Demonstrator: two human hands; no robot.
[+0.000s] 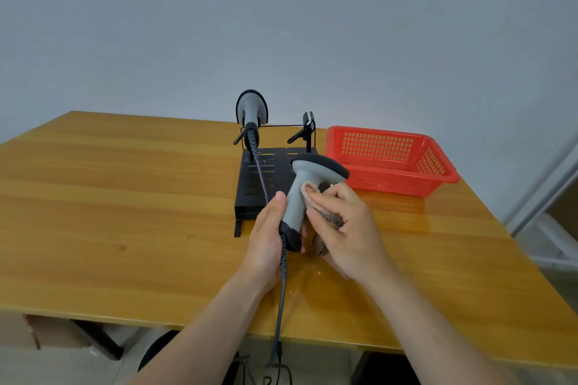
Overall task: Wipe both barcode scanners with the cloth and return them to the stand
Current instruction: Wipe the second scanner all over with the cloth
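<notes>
Your left hand [267, 230] is wrapped around the handle of a grey handheld barcode scanner [308, 187], holding it raised above the yellow wooden surface [125, 212], head tilted away from you. Your right hand [347, 228] pinches a beige checked cloth [325, 219] against the handle's right side. The second grey scanner [251, 111] sits upright in the black metal stand [259, 184] behind. A red plastic basket [391, 159] lies right of the stand. Left half of the surface is open; near edge lies under your forearms.
</notes>
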